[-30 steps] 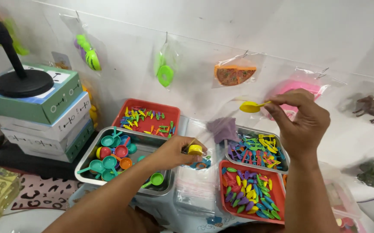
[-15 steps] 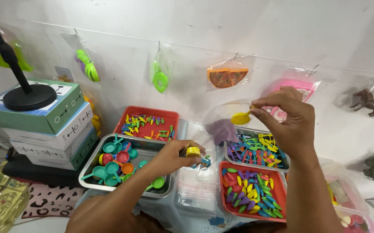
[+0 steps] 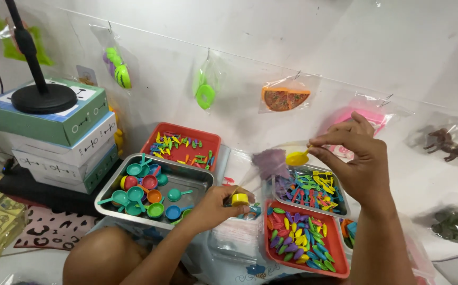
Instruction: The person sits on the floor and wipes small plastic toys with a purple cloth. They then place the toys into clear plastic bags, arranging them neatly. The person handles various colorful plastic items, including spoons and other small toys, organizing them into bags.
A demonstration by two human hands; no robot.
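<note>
The right hand [image 3: 358,163] pinches a yellow spoon [image 3: 296,158] above the tray of pieces [image 3: 312,188]. The left hand [image 3: 215,206] has its fingers clamped on a yellow cup [image 3: 240,199] beside the steel tray [image 3: 157,191].

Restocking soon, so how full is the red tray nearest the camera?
Partly full. The red tray holds a loose heap of small coloured pieces, yet bare red floor shows along its right side and far edge.

purple bag [image 3: 271,162] contents blurred
</note>
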